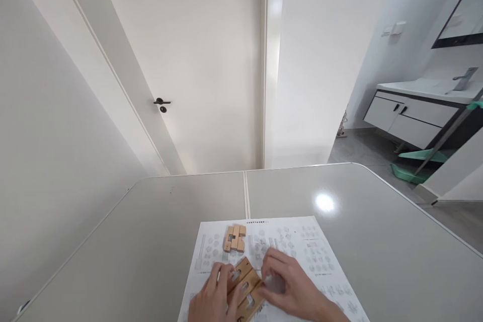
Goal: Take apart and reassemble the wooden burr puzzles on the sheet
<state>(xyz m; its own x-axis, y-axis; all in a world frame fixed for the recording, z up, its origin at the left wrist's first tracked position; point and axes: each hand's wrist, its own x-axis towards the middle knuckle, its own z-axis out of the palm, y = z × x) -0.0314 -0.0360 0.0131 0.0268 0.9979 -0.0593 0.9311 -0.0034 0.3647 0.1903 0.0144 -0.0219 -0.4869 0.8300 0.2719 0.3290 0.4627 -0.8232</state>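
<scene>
Several flat wooden pieces [249,279] with slots cut in them lie side by side at a slant, low in the view. My left hand [211,294] is closed around their left side, thumb along the near face. At their right edge, my right hand [292,284] curves its fingers and thumb around a corner, somewhat blurred. A small cluster of interlocked wooden blocks [234,238] sits just beyond the hands, apart from them. Beneath everything lies a white printed sheet [320,234] covered in small diagrams. My fingers hide part of the slotted pieces.
The sheet rests on a grey folding table [158,231] with a seam [246,195] down its middle. Behind the table stands a white door [211,60] with a black handle [161,102]. To the right are a washbasin cabinet [411,110] and a green dustpan [411,173].
</scene>
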